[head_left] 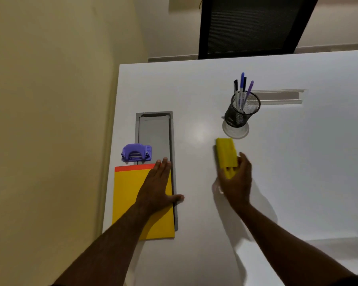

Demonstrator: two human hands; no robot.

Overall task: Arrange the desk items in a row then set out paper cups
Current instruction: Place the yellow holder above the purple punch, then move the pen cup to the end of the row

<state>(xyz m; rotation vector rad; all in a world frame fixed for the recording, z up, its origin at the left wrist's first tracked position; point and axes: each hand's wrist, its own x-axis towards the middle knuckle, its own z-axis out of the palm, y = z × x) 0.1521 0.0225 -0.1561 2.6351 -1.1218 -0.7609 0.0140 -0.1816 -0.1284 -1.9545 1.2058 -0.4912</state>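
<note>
A yellow notepad with a red top strip point(128, 195) lies at the desk's left edge. My left hand point(159, 184) rests flat on its right side, fingers spread, thumb off the pad. Just beyond the pad sits a purple hole punch point(136, 152). My right hand point(237, 178) grips the near end of a yellow stapler point(226, 154), which lies on the desk pointing away from me. Behind it stands a black mesh pen holder point(241, 112) with several pens. No paper cups are in view.
The white desk point(298, 162) carries a grey cable flap point(154, 135) beside the notepad and a long cable slot point(279, 97) at the back right. A round desk grommet point(236, 132) lies under the pen holder. A black chair point(250, 25) stands beyond the far edge. A wall runs along the left.
</note>
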